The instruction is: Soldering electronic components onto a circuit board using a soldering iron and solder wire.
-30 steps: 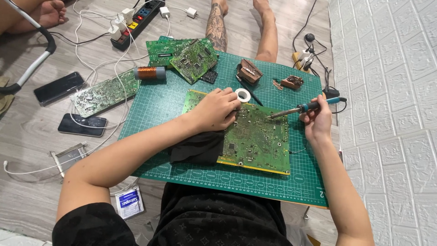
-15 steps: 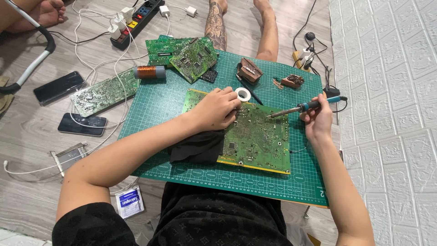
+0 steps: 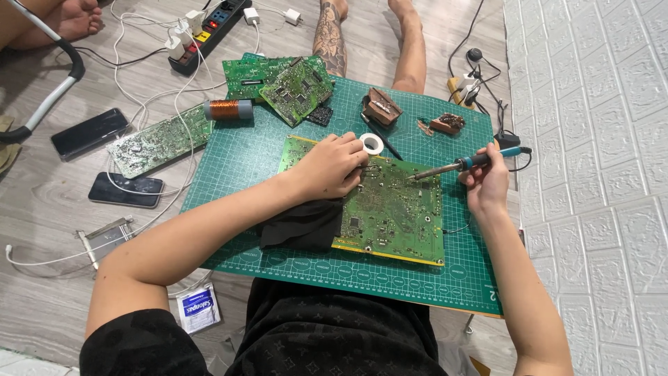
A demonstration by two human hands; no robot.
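My right hand (image 3: 487, 182) grips the soldering iron (image 3: 459, 164) — its tip points left at the green board (image 3: 390, 209), where my left hand (image 3: 332, 167) rests, fingers curled.

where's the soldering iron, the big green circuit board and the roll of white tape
soldering iron (image 3: 465, 163), head view, on its shaft just ahead of the blue grip
big green circuit board (image 3: 396, 216), head view, on its bare middle
roll of white tape (image 3: 372, 144), head view, on its white ring
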